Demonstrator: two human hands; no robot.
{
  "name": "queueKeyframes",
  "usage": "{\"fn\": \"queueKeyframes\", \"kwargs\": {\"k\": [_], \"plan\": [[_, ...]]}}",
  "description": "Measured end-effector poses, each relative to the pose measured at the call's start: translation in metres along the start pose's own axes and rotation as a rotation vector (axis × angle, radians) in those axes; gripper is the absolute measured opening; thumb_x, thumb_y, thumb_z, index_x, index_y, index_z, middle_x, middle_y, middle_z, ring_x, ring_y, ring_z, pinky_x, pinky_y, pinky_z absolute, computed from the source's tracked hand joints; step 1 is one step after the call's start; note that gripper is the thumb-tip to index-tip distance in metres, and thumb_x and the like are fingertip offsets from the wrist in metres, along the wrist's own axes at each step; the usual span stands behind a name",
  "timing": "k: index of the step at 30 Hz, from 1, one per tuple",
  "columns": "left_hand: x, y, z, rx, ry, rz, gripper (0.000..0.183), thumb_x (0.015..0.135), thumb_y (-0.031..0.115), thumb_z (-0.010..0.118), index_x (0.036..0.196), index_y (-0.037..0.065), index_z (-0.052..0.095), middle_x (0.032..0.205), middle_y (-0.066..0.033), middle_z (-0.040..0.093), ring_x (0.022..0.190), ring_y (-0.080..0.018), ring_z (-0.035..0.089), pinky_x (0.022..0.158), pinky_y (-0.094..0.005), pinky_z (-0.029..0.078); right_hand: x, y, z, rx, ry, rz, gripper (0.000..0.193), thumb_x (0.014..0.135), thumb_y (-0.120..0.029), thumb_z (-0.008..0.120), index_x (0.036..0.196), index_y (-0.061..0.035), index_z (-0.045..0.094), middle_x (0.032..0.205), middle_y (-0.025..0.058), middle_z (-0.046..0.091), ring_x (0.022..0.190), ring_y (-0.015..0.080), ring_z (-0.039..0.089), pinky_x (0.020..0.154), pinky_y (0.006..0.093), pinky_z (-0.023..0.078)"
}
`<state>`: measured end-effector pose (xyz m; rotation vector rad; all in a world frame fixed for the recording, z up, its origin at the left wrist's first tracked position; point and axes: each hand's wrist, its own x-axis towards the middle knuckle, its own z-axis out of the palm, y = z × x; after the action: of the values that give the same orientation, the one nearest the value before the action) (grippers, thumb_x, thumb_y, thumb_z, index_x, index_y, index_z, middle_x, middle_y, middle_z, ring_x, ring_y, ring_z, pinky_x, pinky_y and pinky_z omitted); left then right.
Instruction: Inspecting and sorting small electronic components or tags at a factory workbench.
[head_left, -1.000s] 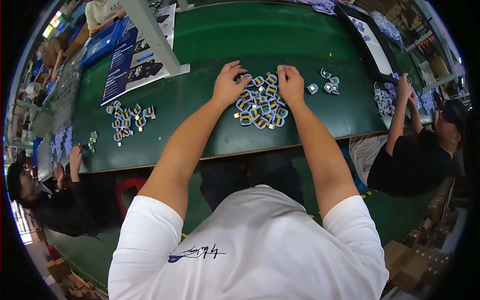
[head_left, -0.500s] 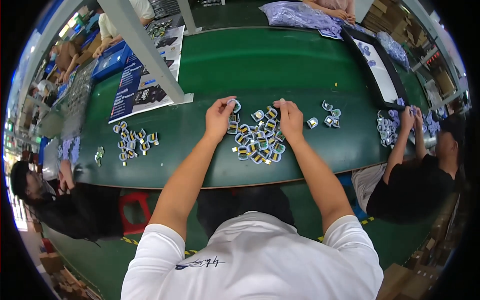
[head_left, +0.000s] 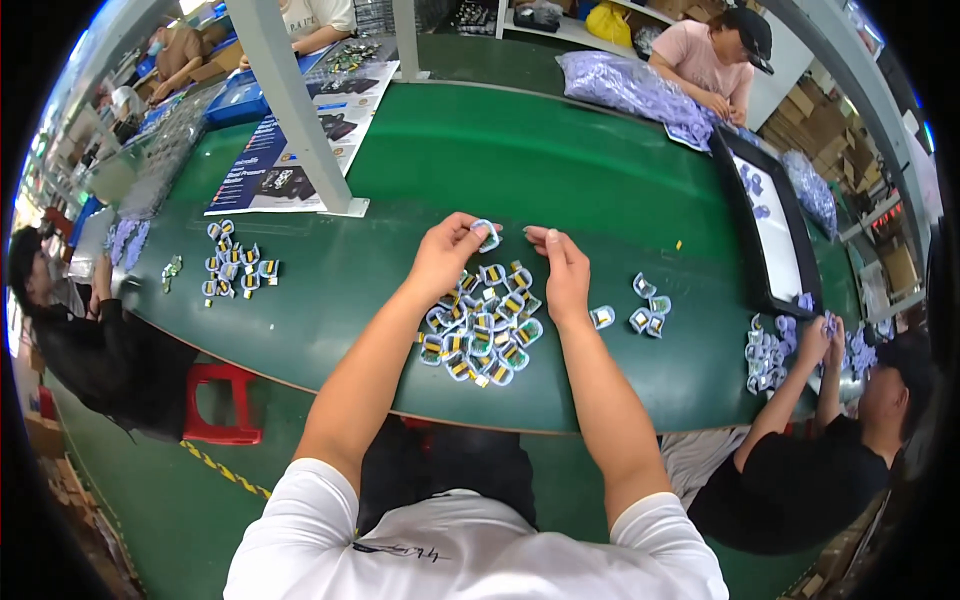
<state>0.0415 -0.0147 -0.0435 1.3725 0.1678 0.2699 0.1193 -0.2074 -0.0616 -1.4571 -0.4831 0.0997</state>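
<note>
My left hand [head_left: 446, 258] pinches a pale blue, rounded plastic housing [head_left: 487, 236] between thumb and fingers, above the far edge of a pile. Close by on the right, my right hand [head_left: 563, 268] has its fingers curled and the tips near each other, pointing at the housing; whatever they hold, if anything, is too small to make out. Below and between my forearms lies the pile of similar housings [head_left: 482, 322], with yellow-and-black strips and green circuit boards in them. One loose housing [head_left: 602, 317] rests beside my right wrist.
A small group of housings [head_left: 650, 305] lies to the right, a larger group [head_left: 232, 262] to the left. A grey metal post [head_left: 300, 110] stands on printed sheets [head_left: 290, 165]. A black-framed tray [head_left: 765, 220] is at the right. Co-workers sit left, right and across the green table [head_left: 470, 150].
My view has shifted, so the table and pile appear lower and further left. My left hand has brought the housing up and clear of the pile; my right hand has drawn nearer to it.
</note>
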Motion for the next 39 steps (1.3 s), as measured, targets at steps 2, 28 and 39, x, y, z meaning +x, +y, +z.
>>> {"fn": "queueKeyframes", "kwargs": {"k": [2,28,39], "plan": [[0.008,0.010,0.008,0.219,-0.052,0.102,0.016,0.109,0.012,0.060,0.116,-0.002,0.063,0.107,-0.0090,0.077,0.100,-0.0098,0.069,0.091,-0.0273,0.054,0.007,0.001,0.000,-0.009,-0.037,-0.028,0.035,0.112,-0.022,0.051,0.125,0.0046,0.070,0.118,0.0131,0.075,0.113,0.0201,0.068,0.104,0.0337,0.050],[-0.017,0.019,0.013,0.274,-0.111,-0.039,0.017,0.096,0.006,0.076,0.107,-0.006,0.074,0.091,-0.0097,0.079,0.081,-0.0125,0.075,0.072,-0.0267,0.059,-0.001,-0.036,0.004,-0.544,-0.120,-0.469,0.025,0.086,0.003,0.076,0.111,-0.0013,0.077,0.105,0.0125,0.077,0.100,0.0272,0.071,0.091,0.0374,0.054],[-0.020,0.018,0.009,0.507,0.027,0.473,0.014,0.089,0.007,0.078,0.101,0.000,0.077,0.096,-0.0143,0.079,0.084,-0.0217,0.077,0.073,-0.0325,0.059,-0.009,-0.060,0.011,-0.554,-0.358,-0.606,0.032,0.086,-0.008,0.077,0.117,-0.0004,0.076,0.130,0.0196,0.069,0.124,0.0390,0.064,0.106,0.0460,0.050]]}}
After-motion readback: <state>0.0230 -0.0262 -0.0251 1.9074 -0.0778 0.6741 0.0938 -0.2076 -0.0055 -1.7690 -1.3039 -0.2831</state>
